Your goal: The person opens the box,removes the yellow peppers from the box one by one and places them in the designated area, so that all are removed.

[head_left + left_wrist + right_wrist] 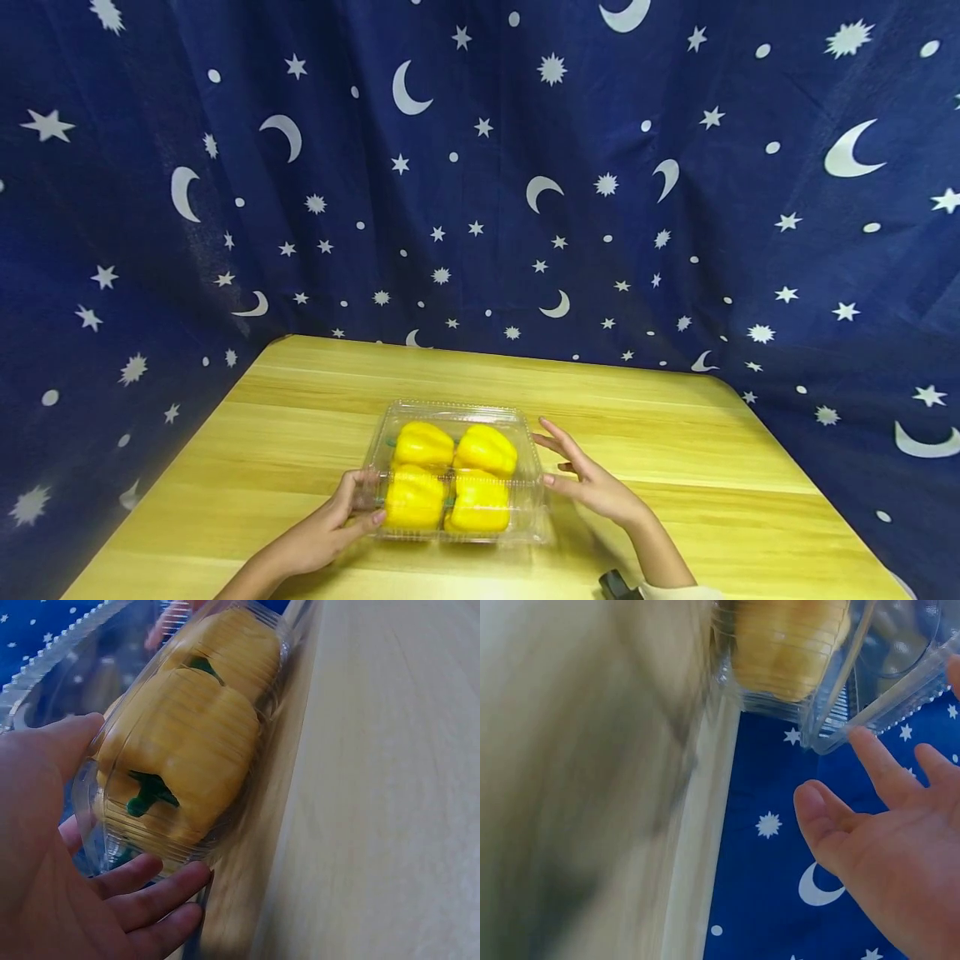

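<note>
A clear plastic clamshell box (528, 512) stands on the wooden table, with several yellow bell peppers (486, 450) inside in two rows. Its transparent lid overlaps the peppers; I cannot tell whether it is fully closed. At the box's left side my left hand (326, 529) grips the edge between thumb and fingers. The left wrist view shows green stems on the peppers (180, 750) through the ribbed plastic, and the left hand (67, 847) around the corner. Beside the right wall my right hand (592, 487) is spread, its fingers extended near the plastic; contact is unclear.
The light wooden table (720, 483) extends around the box on all sides. Behind it and to both sides hangs a dark blue curtain (480, 183) with white moons and stars. A black device (617, 585) sits at the right wrist.
</note>
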A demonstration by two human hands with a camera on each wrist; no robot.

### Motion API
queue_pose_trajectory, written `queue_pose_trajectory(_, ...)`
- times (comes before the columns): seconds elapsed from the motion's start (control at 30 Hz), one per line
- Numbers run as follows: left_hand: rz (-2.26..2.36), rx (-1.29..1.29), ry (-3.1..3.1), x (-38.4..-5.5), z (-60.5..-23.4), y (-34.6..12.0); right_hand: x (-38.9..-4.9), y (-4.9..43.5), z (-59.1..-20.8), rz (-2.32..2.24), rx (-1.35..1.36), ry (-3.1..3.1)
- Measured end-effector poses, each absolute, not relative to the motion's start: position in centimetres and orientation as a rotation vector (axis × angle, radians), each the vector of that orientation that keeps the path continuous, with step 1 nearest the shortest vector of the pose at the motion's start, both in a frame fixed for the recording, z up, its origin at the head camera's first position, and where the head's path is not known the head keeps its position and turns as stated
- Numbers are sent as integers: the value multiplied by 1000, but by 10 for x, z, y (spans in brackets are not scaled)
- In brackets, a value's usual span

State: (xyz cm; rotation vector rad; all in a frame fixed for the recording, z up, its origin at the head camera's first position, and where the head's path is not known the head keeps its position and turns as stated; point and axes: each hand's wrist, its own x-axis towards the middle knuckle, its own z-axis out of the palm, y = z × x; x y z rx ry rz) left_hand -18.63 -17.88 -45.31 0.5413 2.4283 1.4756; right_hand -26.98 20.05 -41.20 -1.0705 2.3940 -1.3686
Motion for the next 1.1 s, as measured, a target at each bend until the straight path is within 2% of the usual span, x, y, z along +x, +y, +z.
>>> queue_pose_trajectory(1.1,1525,519,2372,-188,-452,-182,-290,199,-393,-1458,-921,2331)
